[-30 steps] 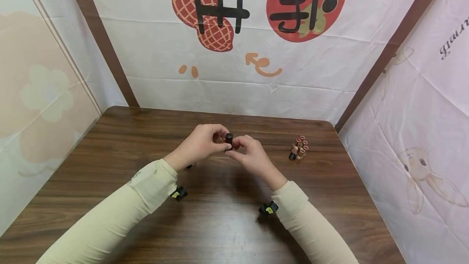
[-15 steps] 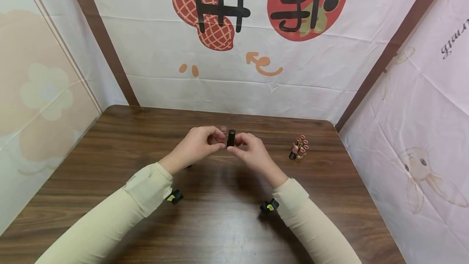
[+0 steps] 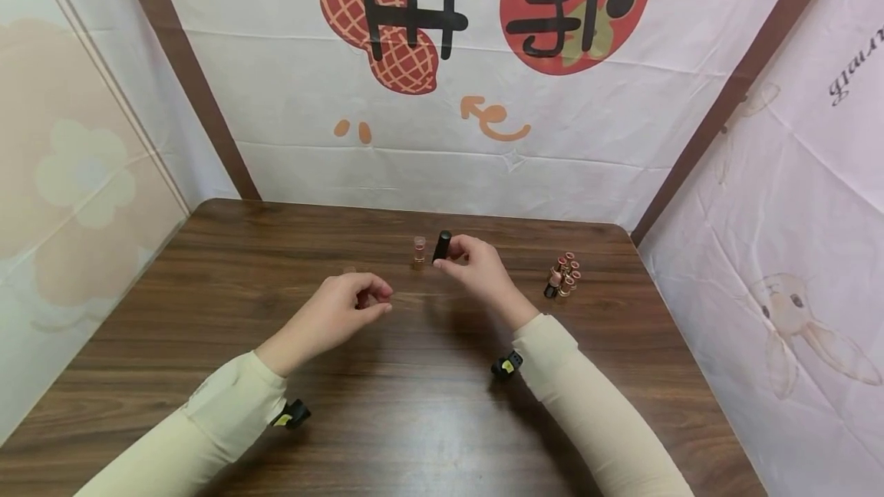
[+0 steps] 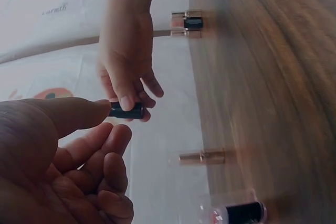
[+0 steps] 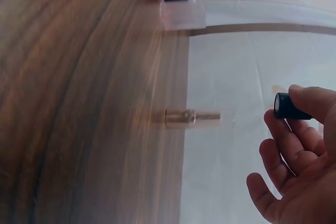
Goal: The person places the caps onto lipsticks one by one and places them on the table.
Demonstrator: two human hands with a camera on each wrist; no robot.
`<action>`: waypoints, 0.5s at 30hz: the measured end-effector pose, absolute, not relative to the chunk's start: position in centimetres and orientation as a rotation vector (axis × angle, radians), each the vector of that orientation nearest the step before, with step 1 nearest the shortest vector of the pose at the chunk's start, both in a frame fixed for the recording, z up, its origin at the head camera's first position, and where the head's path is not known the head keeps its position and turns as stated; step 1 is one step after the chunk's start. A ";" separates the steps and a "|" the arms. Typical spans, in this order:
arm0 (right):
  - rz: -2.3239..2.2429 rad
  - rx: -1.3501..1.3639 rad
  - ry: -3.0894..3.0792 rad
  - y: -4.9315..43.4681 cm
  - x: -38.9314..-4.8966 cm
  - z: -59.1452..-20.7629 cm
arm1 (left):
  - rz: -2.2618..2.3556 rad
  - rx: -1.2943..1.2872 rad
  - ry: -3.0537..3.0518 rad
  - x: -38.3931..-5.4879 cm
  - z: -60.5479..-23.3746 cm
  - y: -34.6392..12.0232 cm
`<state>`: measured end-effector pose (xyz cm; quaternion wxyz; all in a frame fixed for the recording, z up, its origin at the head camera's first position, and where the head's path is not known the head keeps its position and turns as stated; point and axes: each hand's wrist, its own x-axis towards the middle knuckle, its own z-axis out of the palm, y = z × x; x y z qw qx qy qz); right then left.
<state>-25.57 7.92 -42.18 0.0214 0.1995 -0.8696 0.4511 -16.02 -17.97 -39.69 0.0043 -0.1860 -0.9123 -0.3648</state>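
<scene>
Dk-brown wood-grain tbl (image 3: 428,390), printed white cloth (image 3: 290,90) hung behind & a side cloth (image 3: 780,198) at R. L hand (image 3: 334,317) is half-open, fingers loosely curved, nothing in it; R hand (image 3: 479,274) pinches a blk tube (image 3: 443,248) betw. thumb & fingers, raised off tbl near an upright gold tube (image 3: 419,250), w/ clustered lipsticks (image 3: 566,274) further R. Back cloth has lg blk characters; side one reads approx. "armth", 1st letter unclear.

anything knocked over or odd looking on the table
Nothing stands out: the clear-topped tube and the gold tubes at right stand upright. The black cylinder tilts, but the right hand is pinching it.
</scene>
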 end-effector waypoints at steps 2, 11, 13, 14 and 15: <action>1.407 0.594 -2.705 7.9 -26.2 -42.4 | -1.139 -0.581 -2.855 -15.5 -40.0 -18.5; 1.412 0.508 -2.760 7.8 -28.4 -43.8 | -1.080 -0.563 -2.837 -14.0 -40.9 -20.2; 1.398 0.489 -2.776 7.7 -28.8 -44.1 | -1.086 -0.554 -2.836 -13.7 -41.0 -20.4; 1.383 0.478 -2.787 7.7 -29.0 -44.3 | -1.085 -0.555 -2.835 -13.6 -41.0 -20.5; 1.369 0.469 -2.797 7.6 -29.2 -44.5 | -1.086 -0.552 -2.834 -13.5 -41.0 -20.5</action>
